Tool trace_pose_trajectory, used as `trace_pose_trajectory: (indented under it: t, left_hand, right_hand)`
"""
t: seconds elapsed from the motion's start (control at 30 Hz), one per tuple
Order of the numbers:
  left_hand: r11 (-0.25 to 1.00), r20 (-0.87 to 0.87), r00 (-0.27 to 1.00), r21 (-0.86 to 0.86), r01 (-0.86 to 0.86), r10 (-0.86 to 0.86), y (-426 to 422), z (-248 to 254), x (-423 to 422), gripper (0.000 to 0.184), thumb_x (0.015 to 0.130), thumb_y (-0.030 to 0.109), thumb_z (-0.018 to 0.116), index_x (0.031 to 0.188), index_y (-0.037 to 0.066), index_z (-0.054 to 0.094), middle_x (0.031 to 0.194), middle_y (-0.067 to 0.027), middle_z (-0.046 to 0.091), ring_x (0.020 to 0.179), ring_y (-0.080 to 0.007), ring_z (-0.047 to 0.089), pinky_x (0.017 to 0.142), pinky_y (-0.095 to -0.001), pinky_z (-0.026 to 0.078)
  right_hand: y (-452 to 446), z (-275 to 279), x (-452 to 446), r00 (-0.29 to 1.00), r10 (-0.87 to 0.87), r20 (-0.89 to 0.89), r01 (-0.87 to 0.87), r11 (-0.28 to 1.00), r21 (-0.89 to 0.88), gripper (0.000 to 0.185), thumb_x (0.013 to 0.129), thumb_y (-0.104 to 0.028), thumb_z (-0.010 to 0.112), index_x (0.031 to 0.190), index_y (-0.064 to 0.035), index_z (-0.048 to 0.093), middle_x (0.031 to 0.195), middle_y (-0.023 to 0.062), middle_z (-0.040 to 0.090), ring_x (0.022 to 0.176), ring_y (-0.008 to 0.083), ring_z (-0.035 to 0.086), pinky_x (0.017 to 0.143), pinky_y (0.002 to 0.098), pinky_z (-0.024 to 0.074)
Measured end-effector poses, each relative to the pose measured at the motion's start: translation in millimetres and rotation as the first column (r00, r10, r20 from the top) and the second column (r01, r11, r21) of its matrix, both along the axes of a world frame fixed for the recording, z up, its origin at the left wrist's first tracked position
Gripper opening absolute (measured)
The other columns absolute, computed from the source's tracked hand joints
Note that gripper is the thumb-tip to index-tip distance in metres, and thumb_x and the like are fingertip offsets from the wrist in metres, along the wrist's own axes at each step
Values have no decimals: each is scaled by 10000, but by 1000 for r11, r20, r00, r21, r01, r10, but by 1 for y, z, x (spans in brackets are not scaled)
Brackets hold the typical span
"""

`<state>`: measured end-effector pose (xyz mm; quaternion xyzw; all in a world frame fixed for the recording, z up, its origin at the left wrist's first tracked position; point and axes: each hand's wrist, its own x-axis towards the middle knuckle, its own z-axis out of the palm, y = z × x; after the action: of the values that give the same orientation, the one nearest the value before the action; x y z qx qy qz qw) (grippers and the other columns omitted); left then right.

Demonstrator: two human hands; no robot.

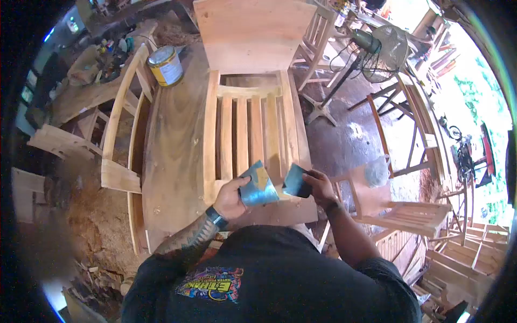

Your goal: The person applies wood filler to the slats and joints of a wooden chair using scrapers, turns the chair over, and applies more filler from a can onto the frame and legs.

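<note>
My left hand (pixel 230 199) grips a flat blue metallic putty plate (pixel 257 191) with a tan smear of filler on its upper part. In my right hand (pixel 321 188) is a smaller blue putty scraper (pixel 294 181), dark along its lower side. The two pieces are held close together but apart, above the near end of a wooden chair (pixel 256 137). This chair lies on a plywood-topped table (pixel 175 140), its slatted back towards me and its broad seat panel (pixel 253 32) at the far end.
A yellow and white paint can (pixel 166 67) stands at the table's far left. Another wooden chair frame (pixel 121 175) is against the left side. To the right are a pedestal fan (pixel 379 51), a slatted chair (pixel 401 215) and a plastic bag (pixel 377 172).
</note>
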<state>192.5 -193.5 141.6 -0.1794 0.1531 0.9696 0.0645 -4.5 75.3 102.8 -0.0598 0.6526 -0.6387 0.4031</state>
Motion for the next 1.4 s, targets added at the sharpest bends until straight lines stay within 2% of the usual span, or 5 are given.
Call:
trace_pose_trajectory:
  t: [0.23,0.6,0.9,1.17,1.4]
  left_hand:
    - [979,126,971,-24,-201,202,87,0,-60,467,963,355,525,1338,80,571,1253,-143,677,1118,-371,670,971,-570,517]
    - [916,186,906,-207,-343,381,180,36,-104,502,920,341,529,1348,84,584,1246,-123,677,1135,-338,646,977,-544,501]
    - [789,259,747,-261,-556,612,181,3,-64,519,887,460,558,1260,105,624,1184,-106,694,1000,-332,677,775,-506,551]
    - [744,193,719,-115,-659,667,175,9,-71,563,896,419,573,1346,81,584,1275,-124,667,1132,-342,645,982,-541,507]
    - [605,16,622,-255,-754,783,186,10,-92,580,945,363,512,1414,20,513,1369,-166,598,1262,-351,570,1121,-525,410]
  right_hand:
    - [40,-6,-114,908,-253,334,326,928,-183,148,923,-13,644,1070,-14,628,1031,93,679,922,204,692,804,351,587]
    - [81,-138,-196,971,161,178,-103,949,-297,354,890,-8,707,1235,-27,630,1064,69,710,981,218,700,782,365,600]
    - [34,-64,-165,810,410,419,-388,911,-142,350,1015,-294,637,1243,-29,622,1119,61,708,961,167,714,821,370,589]
    - [35,0,-175,834,315,453,-367,930,28,445,967,-349,703,1214,20,672,1019,54,728,877,171,697,773,324,564]
    - [26,-27,-201,328,942,-70,-883,332,331,435,953,-338,704,1210,13,695,961,90,719,889,147,653,795,320,527]
